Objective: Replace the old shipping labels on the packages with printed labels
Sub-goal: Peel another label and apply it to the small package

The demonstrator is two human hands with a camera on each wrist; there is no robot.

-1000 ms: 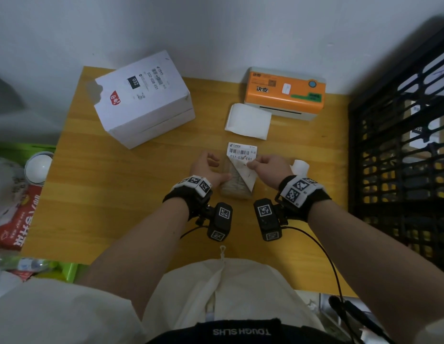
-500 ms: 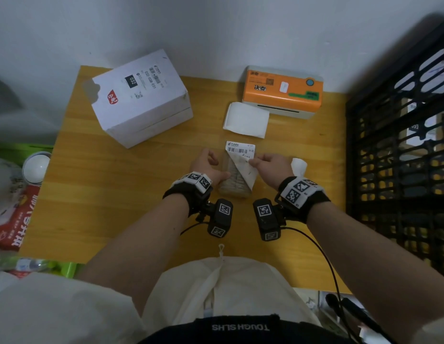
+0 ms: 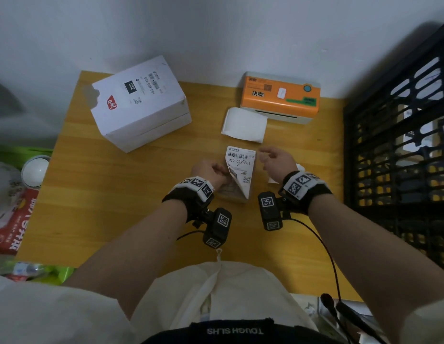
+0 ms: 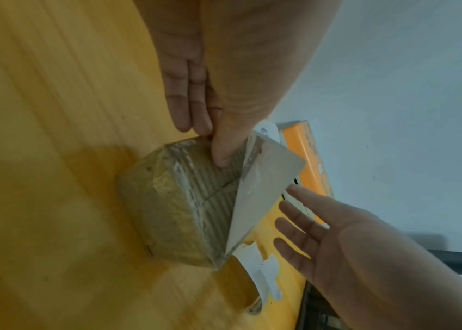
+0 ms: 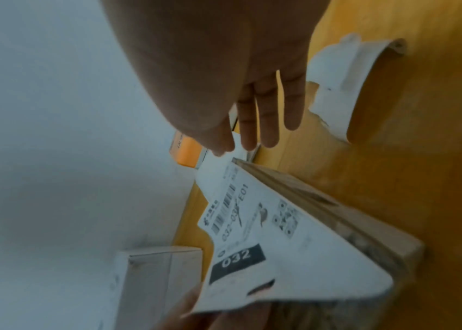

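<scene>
A small brown cardboard package (image 3: 232, 193) (image 4: 167, 201) lies mid-table. Its old white shipping label (image 3: 240, 167) (image 5: 266, 241), printed 032, is peeled up along the left side and stands as a loose flap (image 4: 263, 185). My left hand (image 3: 209, 172) (image 4: 210, 89) holds the package, thumb pressed on the bared corrugated top, fingers along its far side. My right hand (image 3: 273, 160) (image 4: 323, 234) (image 5: 252, 100) hovers just right of the flap with fingers spread and straight, holding nothing.
A big white box (image 3: 139, 103) with a label stands back left on the wooden table (image 3: 116, 194). An orange label printer (image 3: 280, 95) sits at the back, a blank label sheet (image 3: 244, 125) before it. A curled label scrap (image 5: 339, 84) lies right. A black crate (image 3: 399, 150) borders the right edge.
My right hand, which was pinching the label's corner and peeling it, has let go and drawn off to the right with fingers spread. The label flap stands higher. The left hand stays.
</scene>
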